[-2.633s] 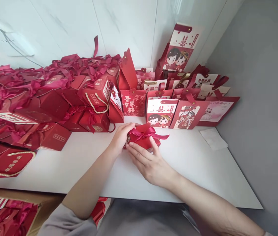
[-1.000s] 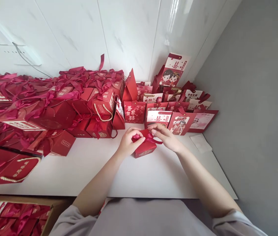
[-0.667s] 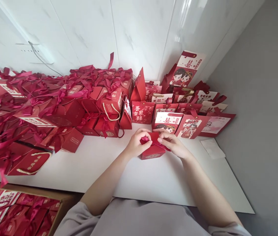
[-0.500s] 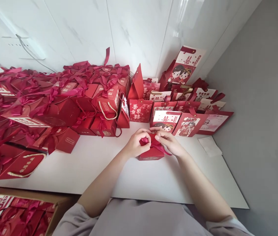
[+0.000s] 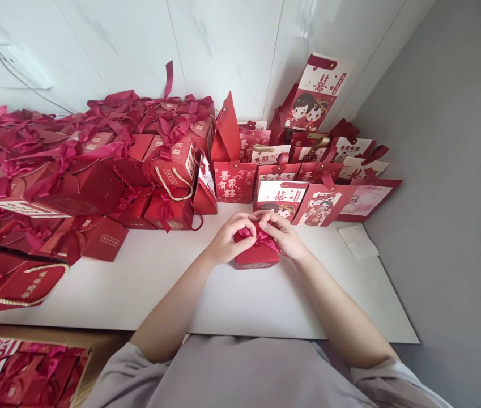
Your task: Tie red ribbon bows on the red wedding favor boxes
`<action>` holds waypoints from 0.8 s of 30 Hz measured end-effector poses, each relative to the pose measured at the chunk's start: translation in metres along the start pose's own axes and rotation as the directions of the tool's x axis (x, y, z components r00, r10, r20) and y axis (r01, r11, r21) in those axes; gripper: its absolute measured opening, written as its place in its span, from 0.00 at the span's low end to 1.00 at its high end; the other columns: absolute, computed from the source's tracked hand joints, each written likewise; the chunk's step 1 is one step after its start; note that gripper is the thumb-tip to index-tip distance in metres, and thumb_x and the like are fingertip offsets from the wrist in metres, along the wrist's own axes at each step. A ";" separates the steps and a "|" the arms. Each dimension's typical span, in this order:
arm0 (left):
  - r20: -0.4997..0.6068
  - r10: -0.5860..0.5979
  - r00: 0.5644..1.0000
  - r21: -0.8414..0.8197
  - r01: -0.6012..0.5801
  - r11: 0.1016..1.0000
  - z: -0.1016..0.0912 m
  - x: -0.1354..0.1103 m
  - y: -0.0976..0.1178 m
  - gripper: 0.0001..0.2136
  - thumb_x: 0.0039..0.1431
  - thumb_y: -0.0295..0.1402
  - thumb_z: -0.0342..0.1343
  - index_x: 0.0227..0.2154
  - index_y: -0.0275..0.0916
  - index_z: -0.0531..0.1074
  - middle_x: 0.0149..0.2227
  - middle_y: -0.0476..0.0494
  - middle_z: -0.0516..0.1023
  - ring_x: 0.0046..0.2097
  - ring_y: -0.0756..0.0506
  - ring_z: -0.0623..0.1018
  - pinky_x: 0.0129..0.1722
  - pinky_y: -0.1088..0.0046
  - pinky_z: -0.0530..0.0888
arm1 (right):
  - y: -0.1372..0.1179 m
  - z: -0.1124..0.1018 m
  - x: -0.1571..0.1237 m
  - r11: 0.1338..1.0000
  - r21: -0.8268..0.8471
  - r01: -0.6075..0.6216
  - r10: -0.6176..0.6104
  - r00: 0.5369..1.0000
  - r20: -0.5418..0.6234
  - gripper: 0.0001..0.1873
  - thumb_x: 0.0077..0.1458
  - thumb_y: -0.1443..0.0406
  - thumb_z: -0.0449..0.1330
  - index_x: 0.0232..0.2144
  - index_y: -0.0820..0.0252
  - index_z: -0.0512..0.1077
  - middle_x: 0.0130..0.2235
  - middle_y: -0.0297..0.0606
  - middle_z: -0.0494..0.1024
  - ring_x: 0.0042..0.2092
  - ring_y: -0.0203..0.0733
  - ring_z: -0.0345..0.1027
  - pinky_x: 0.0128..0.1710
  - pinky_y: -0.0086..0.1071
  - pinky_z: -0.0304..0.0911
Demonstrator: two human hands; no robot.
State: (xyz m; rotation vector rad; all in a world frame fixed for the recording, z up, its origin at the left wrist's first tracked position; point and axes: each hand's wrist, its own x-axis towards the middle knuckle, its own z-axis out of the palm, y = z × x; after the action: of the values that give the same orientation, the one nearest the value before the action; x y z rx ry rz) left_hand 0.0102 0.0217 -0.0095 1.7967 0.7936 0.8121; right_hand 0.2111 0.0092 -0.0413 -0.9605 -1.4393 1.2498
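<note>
A small red gift box [image 5: 257, 258] stands on the white table [image 5: 240, 294] in front of me. A dark pink ribbon [image 5: 261, 238] crosses its top. My left hand [image 5: 228, 238] is closed and pinches the ribbon at the box's left side. On the right side, my right hand [image 5: 282, 233] also pinches the ribbon with its fingertips. The two hands almost meet over the box's top, which they partly hide.
A heap of red ribboned boxes [image 5: 74, 170] fills the table's left and back. Upright red gift bags [image 5: 295, 187] stand behind the box. A white paper slip [image 5: 357, 242] lies at the right. A cardboard carton [image 5: 23, 368] with more boxes sits at lower left.
My right hand left the box's near side and came up to the ribbon. Both hands have closed in over the top. The box has turned square to me.
</note>
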 end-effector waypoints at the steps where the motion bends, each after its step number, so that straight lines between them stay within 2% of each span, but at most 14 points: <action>1: 0.003 -0.011 1.000 -0.061 0.011 0.998 -0.003 0.000 -0.002 0.04 0.59 0.33 0.57 0.37 0.41 0.73 0.53 0.40 0.73 0.59 0.38 0.72 0.59 0.60 0.68 | -0.001 -0.002 -0.002 1.000 0.005 -0.012 0.012 1.000 -0.011 0.15 0.62 0.50 0.60 0.35 0.54 0.71 0.51 0.40 0.76 0.54 0.46 0.71 0.57 0.44 0.65; 3: -0.021 -0.047 0.999 -0.157 0.043 0.987 -0.013 -0.001 -0.007 0.08 0.62 0.36 0.55 0.42 0.43 0.73 0.55 0.40 0.74 0.61 0.38 0.71 0.61 0.59 0.66 | -0.005 -0.008 -0.007 0.999 0.003 -0.037 0.037 0.999 -0.032 0.15 0.63 0.49 0.59 0.42 0.52 0.71 0.52 0.41 0.76 0.54 0.47 0.71 0.55 0.44 0.67; 5: -0.082 -0.074 0.994 -0.170 0.060 0.984 -0.023 -0.001 -0.011 0.09 0.62 0.38 0.55 0.44 0.43 0.73 0.54 0.40 0.74 0.61 0.38 0.71 0.61 0.60 0.66 | -0.008 -0.015 -0.010 0.998 -0.007 -0.056 0.056 0.997 -0.053 0.17 0.64 0.48 0.57 0.45 0.52 0.71 0.54 0.42 0.75 0.54 0.47 0.71 0.53 0.44 0.68; 7: -0.152 -0.101 0.983 -0.123 0.083 0.989 -0.032 -0.002 -0.013 0.09 0.61 0.40 0.56 0.41 0.41 0.73 0.48 0.41 0.76 0.55 0.40 0.74 0.56 0.63 0.69 | -0.011 -0.021 -0.012 0.997 -0.025 -0.069 0.067 0.994 -0.085 0.17 0.64 0.48 0.56 0.44 0.52 0.71 0.53 0.41 0.76 0.52 0.46 0.73 0.52 0.43 0.69; 9: -0.217 -0.129 0.968 -0.078 0.115 0.990 -0.036 -0.004 -0.010 0.10 0.62 0.42 0.56 0.35 0.40 0.71 0.38 0.45 0.75 0.44 0.44 0.75 0.46 0.68 0.70 | -0.013 -0.026 -0.014 0.995 -0.059 -0.084 0.076 0.988 -0.132 0.18 0.65 0.47 0.56 0.38 0.54 0.71 0.44 0.38 0.77 0.44 0.43 0.73 0.47 0.40 0.69; 11: -0.245 -0.152 0.957 0.004 0.158 0.987 -0.035 -0.005 -0.004 0.13 0.63 0.44 0.56 0.30 0.40 0.68 0.30 0.49 0.70 0.34 0.47 0.71 0.37 0.71 0.67 | -0.016 -0.027 -0.015 0.988 -0.108 -0.113 0.095 0.983 -0.159 0.21 0.65 0.47 0.55 0.30 0.55 0.69 0.33 0.34 0.74 0.35 0.40 0.69 0.41 0.36 0.67; 13: -0.230 -0.172 0.958 0.126 0.204 0.971 -0.029 -0.008 0.004 0.15 0.63 0.45 0.56 0.26 0.40 0.65 0.26 0.51 0.67 0.30 0.48 0.67 0.33 0.71 0.64 | -0.019 -0.025 -0.017 0.977 -0.151 -0.148 0.126 0.982 -0.143 0.24 0.65 0.46 0.54 0.25 0.56 0.68 0.26 0.32 0.69 0.29 0.39 0.64 0.34 0.34 0.64; 17: -0.200 -0.163 0.966 0.285 0.217 0.934 -0.016 -0.011 0.015 0.16 0.61 0.43 0.58 0.25 0.40 0.63 0.26 0.52 0.66 0.30 0.49 0.66 0.31 0.72 0.63 | -0.028 -0.014 -0.022 0.967 -0.182 -0.177 0.162 0.982 -0.098 0.25 0.64 0.46 0.55 0.24 0.57 0.66 0.24 0.31 0.68 0.27 0.37 0.60 0.29 0.33 0.58; 20: -0.192 -0.144 0.971 0.276 0.194 0.941 -0.011 -0.012 0.018 0.15 0.61 0.41 0.58 0.25 0.40 0.63 0.25 0.52 0.67 0.29 0.49 0.67 0.31 0.73 0.65 | -0.032 -0.008 -0.024 0.970 -0.173 -0.171 0.152 0.981 -0.118 0.23 0.64 0.47 0.57 0.26 0.56 0.66 0.24 0.30 0.68 0.27 0.37 0.60 0.30 0.33 0.57; 24: -0.169 -0.194 0.966 0.149 0.220 0.964 -0.011 -0.012 0.017 0.16 0.64 0.41 0.55 0.24 0.39 0.64 0.25 0.51 0.66 0.27 0.50 0.66 0.27 0.73 0.64 | -0.033 -0.006 -0.025 0.970 -0.186 -0.158 0.128 0.978 -0.163 0.21 0.62 0.49 0.61 0.26 0.56 0.66 0.25 0.31 0.68 0.26 0.36 0.58 0.28 0.32 0.56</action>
State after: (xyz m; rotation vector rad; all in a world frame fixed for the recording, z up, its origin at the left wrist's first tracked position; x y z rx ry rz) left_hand -0.0026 0.0122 0.0075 1.7737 1.1609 0.7695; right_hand 0.2236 -0.0188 -0.0129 -1.2859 -1.4142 1.1252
